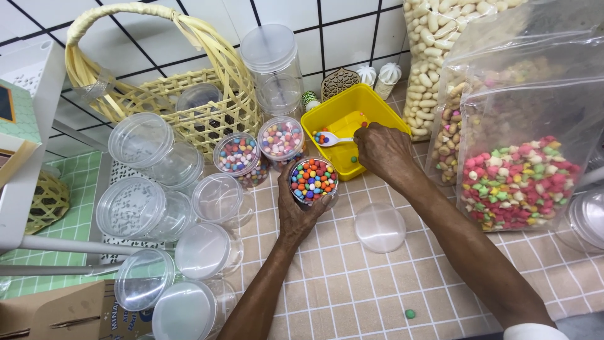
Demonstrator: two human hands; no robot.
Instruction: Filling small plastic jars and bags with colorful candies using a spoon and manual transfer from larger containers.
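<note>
My left hand point(299, 214) grips a clear round jar point(313, 181) heaped with small multicoloured candies, upright on the tiled cloth. My right hand point(384, 151) reaches over the yellow plastic tub point(352, 107) and holds a white spoon point(332, 139) carrying a few candies. A few loose candies lie inside the tub. The jar's clear lid point(380, 226) rests flat on the cloth just right of my left hand.
Two more filled jars point(239, 156) point(281, 140) stand behind the held one. Several empty lidded jars point(151, 208) lie at left beside a woven basket point(182, 94). Large bags of snacks point(519, 176) stand at right. A green candy point(409, 313) lies on the cloth.
</note>
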